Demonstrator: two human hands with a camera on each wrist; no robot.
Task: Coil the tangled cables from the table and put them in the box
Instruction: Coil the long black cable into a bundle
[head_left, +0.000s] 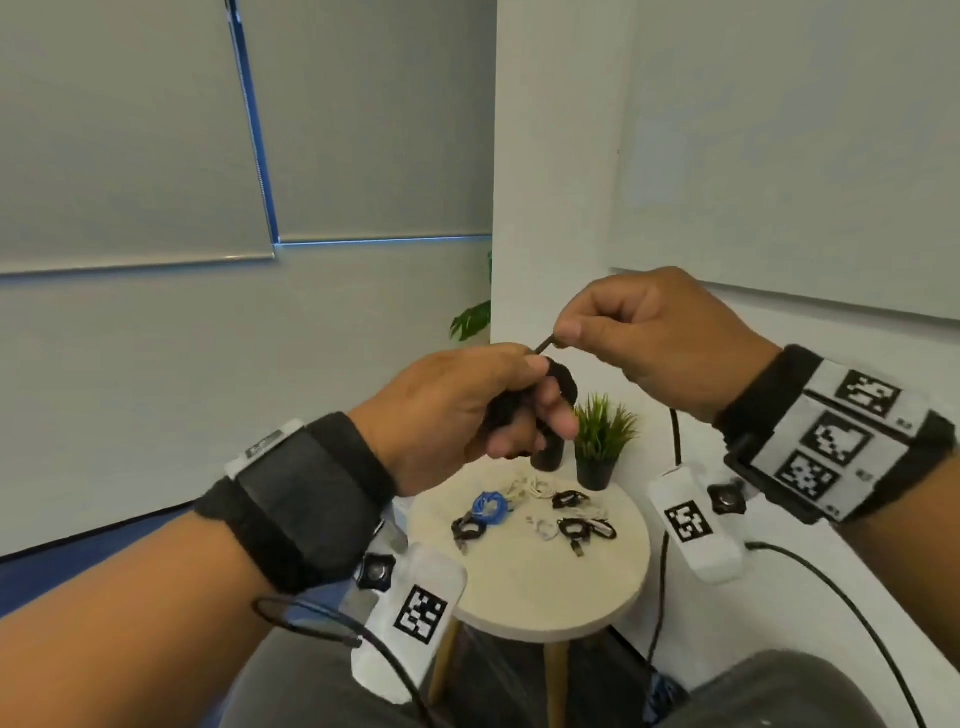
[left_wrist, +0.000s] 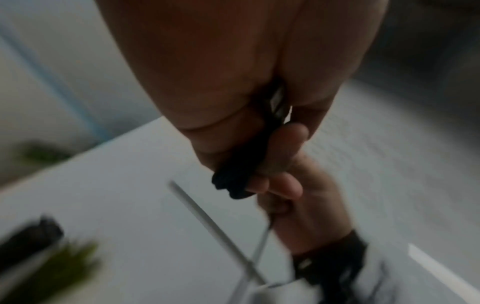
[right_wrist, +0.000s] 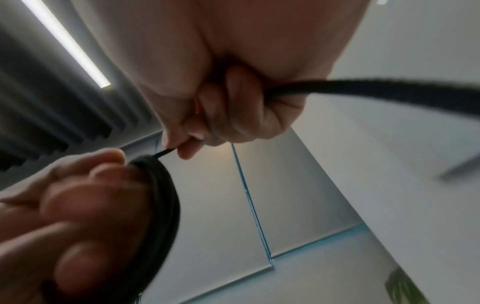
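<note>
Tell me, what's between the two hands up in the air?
A short taut bit of black cable runs from the left hand to the right hand, seen in the head view.

The black cable (head_left: 563, 382) looks like matt, smooth rubbery plastic. The round table (head_left: 545, 587) has a pale, matt top with a faint grain, on light wooden legs (head_left: 557, 675). The wristbands (head_left: 332, 499) are dark, fuzzy cloth; the tagged camera housings (head_left: 415, 597) are smooth white plastic.
</note>
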